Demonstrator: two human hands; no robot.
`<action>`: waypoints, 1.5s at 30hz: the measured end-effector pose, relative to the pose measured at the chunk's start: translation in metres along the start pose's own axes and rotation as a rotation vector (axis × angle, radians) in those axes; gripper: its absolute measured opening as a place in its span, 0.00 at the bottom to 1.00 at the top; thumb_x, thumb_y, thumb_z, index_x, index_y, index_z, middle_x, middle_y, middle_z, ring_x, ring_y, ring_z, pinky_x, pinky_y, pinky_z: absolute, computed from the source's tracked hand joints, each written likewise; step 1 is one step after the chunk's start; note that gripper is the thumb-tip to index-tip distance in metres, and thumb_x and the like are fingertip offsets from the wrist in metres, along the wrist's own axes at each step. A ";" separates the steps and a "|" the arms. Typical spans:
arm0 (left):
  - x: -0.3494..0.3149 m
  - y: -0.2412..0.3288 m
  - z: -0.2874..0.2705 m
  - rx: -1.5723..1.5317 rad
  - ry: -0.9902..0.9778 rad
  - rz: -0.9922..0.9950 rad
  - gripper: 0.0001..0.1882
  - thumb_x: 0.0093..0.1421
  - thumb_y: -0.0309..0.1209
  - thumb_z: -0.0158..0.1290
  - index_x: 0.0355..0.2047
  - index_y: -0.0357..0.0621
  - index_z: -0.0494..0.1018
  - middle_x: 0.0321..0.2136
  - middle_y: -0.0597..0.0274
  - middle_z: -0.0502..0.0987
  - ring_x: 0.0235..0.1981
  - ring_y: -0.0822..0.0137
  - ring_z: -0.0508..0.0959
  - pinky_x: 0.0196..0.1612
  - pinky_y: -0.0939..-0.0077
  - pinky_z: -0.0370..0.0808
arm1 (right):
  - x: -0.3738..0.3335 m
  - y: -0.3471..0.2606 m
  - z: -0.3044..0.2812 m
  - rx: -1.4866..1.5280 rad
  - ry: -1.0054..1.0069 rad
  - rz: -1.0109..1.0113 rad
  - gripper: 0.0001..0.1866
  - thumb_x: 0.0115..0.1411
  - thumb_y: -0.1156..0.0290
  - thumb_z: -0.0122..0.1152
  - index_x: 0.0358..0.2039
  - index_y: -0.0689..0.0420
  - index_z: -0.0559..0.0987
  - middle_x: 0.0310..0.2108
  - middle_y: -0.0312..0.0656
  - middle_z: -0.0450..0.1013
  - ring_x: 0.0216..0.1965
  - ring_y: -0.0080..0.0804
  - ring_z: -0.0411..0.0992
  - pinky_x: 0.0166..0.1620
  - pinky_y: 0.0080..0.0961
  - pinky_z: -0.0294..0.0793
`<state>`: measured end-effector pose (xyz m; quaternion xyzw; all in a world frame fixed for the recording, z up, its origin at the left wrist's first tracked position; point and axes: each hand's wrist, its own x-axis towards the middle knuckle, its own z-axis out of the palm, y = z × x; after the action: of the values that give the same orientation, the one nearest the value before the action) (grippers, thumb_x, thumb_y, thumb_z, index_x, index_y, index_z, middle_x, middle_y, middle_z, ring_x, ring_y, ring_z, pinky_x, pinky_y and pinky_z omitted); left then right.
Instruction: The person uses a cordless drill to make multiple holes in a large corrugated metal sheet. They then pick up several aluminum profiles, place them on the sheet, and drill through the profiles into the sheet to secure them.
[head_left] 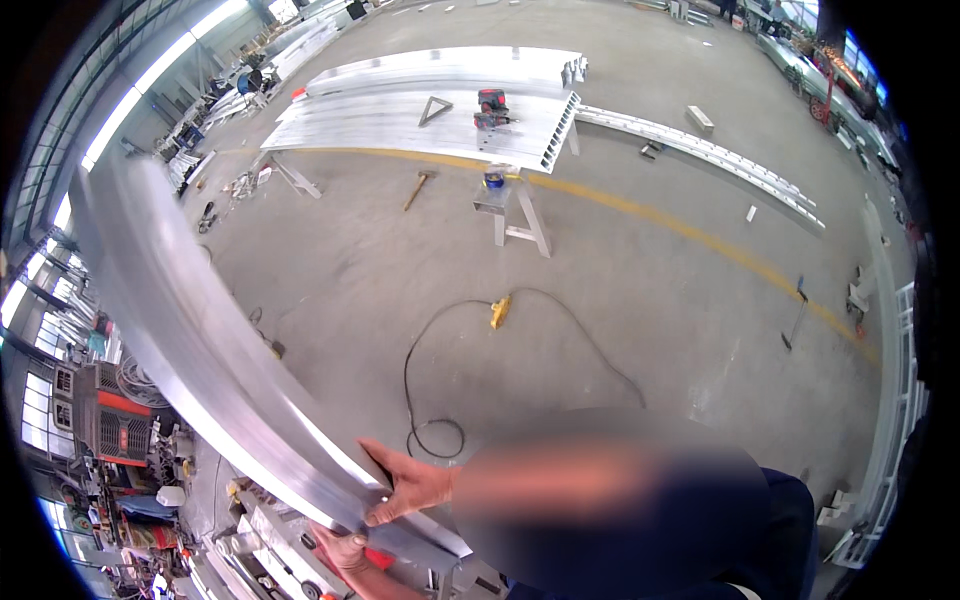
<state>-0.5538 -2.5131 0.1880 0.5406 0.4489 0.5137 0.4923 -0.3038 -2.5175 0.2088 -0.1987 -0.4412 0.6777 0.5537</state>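
Long aluminium profile: held up off the concrete floor, long axis running from the near end at the person's chest up and away to the left, so nearly all its length lies beyond the fingers on the left side. Right hand clamps the near end from above, fingers curled closed over the edge; left hand sits just below, palm under the profile, its fingers hidden behind the metal, grip state cannot be told

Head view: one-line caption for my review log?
Both hands, left hand and right hand, grip a long aluminium profile above the workshop floor.
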 end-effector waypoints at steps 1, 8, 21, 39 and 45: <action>0.028 0.014 0.016 -0.025 -0.085 -0.053 0.66 0.26 0.52 0.79 0.62 0.35 0.59 0.52 0.53 0.70 0.52 0.56 0.71 0.54 0.58 0.71 | 0.018 0.002 -0.017 -0.057 0.007 -0.018 0.66 0.43 0.58 0.83 0.72 0.61 0.46 0.65 0.46 0.58 0.67 0.36 0.54 0.68 0.33 0.54; 0.219 -0.022 0.069 0.113 -0.307 -0.155 0.54 0.30 0.28 0.80 0.58 0.30 0.62 0.46 0.54 0.75 0.45 0.65 0.76 0.50 0.69 0.74 | 0.192 -0.005 -0.192 0.222 0.254 0.106 0.30 0.51 0.70 0.70 0.55 0.62 0.74 0.45 0.40 0.77 0.45 0.28 0.75 0.50 0.29 0.75; 0.541 -0.093 0.119 0.199 -0.479 -0.179 0.46 0.43 0.23 0.70 0.60 0.31 0.58 0.45 0.53 0.75 0.46 0.64 0.77 0.50 0.68 0.76 | 0.419 0.000 -0.357 0.476 0.661 0.131 0.25 0.51 0.68 0.72 0.49 0.57 0.75 0.42 0.38 0.76 0.44 0.29 0.75 0.50 0.33 0.75; 1.071 -0.115 0.318 0.990 -0.723 -0.250 0.64 0.30 0.46 0.77 0.62 0.26 0.56 0.50 0.39 0.75 0.53 0.50 0.77 0.54 0.61 0.75 | 0.799 -0.071 -0.675 0.702 0.920 -0.007 0.25 0.54 0.63 0.72 0.50 0.58 0.74 0.43 0.43 0.75 0.45 0.36 0.75 0.50 0.40 0.77; 1.240 -0.178 0.348 0.892 -0.996 -0.150 0.63 0.31 0.44 0.77 0.62 0.27 0.57 0.49 0.41 0.75 0.52 0.51 0.77 0.54 0.61 0.75 | 0.891 -0.086 -0.758 0.676 0.996 -0.143 0.23 0.59 0.59 0.68 0.50 0.58 0.75 0.44 0.43 0.75 0.47 0.36 0.74 0.51 0.41 0.76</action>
<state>-0.1177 -1.2890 0.1561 0.8320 0.3736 -0.0671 0.4045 0.0453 -1.4068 0.0714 -0.2750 0.0987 0.5670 0.7701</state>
